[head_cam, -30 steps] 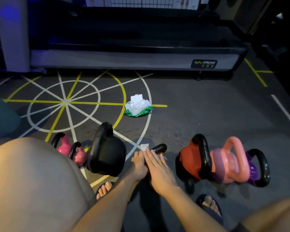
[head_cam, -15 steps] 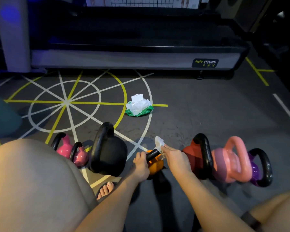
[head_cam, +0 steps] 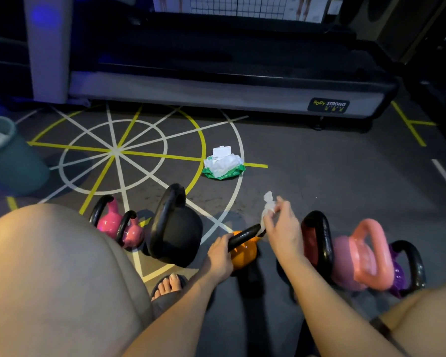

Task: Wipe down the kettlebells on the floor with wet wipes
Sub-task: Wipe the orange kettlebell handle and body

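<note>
The left hand (head_cam: 218,256) grips the small round orange kettlebell (head_cam: 244,252) by its black handle; the right hand (head_cam: 281,228), at one o'clock, pinches a crumpled white wet wipe (head_cam: 268,206); hold steady, rub all round.

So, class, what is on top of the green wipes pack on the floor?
The white flip lid stands open and crumpled white wipes bulge out over the green wipes pack. How many remain inside is hidden by the wrapper.

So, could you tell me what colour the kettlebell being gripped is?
The kettlebell is orange with a black handle; head view.
</note>
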{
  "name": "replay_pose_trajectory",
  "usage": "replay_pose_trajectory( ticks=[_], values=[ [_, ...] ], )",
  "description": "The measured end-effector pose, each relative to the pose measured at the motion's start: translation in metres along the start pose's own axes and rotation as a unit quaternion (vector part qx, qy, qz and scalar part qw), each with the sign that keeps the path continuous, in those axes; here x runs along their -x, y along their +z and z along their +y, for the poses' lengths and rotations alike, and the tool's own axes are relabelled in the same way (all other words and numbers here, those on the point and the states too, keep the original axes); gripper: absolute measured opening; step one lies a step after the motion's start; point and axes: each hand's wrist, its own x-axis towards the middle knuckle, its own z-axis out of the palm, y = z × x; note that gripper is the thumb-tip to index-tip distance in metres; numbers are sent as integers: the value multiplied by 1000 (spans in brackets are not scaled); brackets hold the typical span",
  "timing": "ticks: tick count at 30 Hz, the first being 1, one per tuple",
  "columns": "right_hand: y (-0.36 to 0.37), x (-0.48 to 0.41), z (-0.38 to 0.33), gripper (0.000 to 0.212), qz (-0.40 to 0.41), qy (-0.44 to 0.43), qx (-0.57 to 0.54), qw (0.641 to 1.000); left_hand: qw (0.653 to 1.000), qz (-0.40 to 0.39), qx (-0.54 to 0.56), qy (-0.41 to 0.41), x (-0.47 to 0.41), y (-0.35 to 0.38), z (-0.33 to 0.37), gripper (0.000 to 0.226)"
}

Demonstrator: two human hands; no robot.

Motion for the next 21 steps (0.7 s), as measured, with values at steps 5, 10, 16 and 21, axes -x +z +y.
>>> replay_pose_trajectory(
  ticks=[5,10,16,21],
  values=[
    [33,31,14,49,-246,-79,225,939,998,22,43,-32,8,-8,-10,50],
    [54,59,3,56,-252,-206,208,923,997,3,36,-61,16,-11,-21,43],
    [72,59,25,50,-210,-301,103,924,996,-3,34,-77,17,-16,-29,25],
    [52,26,48,53,-147,-153,110,971,997,-6,36,-71,18,-17,-31,41]
  ],
)
